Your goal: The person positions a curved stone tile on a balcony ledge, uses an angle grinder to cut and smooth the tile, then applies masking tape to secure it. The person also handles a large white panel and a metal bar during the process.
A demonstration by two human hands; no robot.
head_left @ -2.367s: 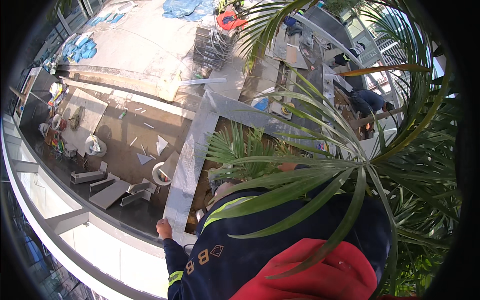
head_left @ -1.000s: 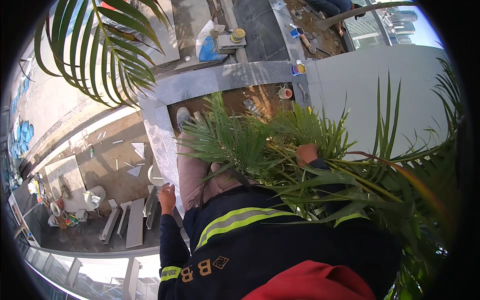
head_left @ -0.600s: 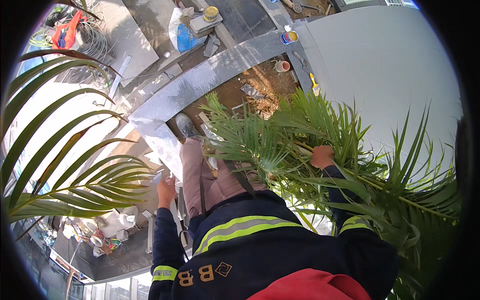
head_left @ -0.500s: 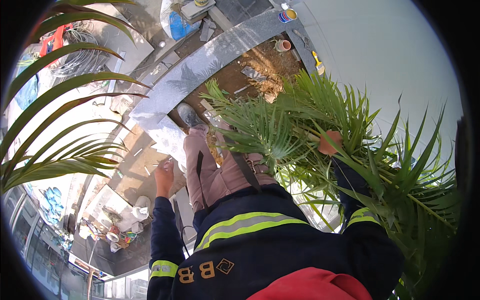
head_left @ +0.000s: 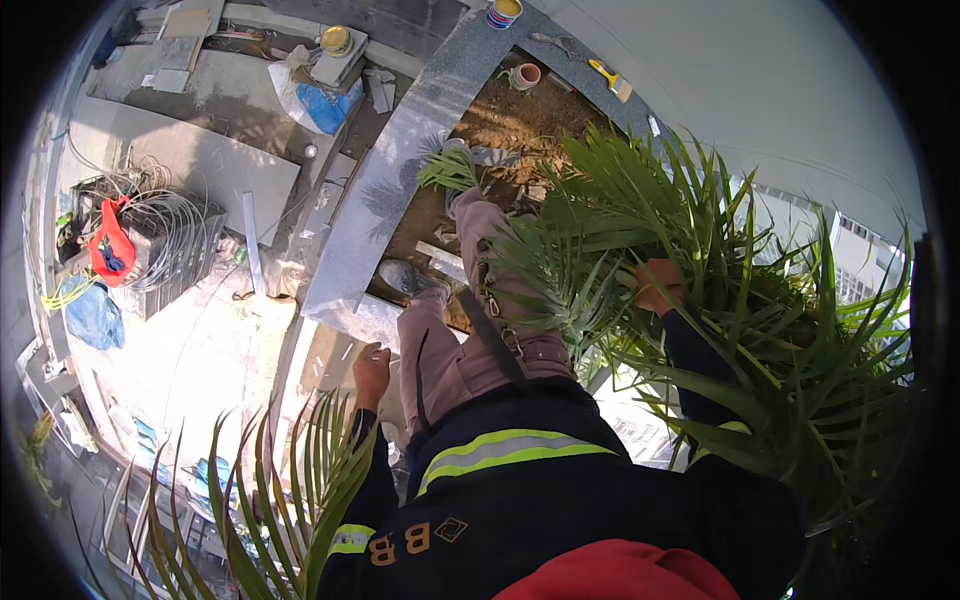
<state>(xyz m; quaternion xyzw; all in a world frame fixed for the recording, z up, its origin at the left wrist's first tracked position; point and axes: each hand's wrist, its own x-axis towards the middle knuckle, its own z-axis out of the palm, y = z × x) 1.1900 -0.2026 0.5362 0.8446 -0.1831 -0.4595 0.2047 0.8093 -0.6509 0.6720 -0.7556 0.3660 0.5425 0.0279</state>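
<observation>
At the right, my right hand is wrapped round the stalks of a large bundle of green palm fronds. Leaves spread over my right forearm and hide part of it. My left hand hangs beside my left thigh, its fingers loosely curled and a little apart, with nothing visible in them. It is nearest a pale stone ledge. My shoes stand in a soil-filled planting bed edged with grey stone.
A terracotta pot lies in the bed. On the stone edging are an open paint can and a yellow-handled brush. Coiled wires and a red item lie left. Another palm's leaves rise lower left.
My view has shifted and my feet have stepped within the bed. The held fronds stay in my right hand. The other palm's leaves now appear lower left instead of upper left.
</observation>
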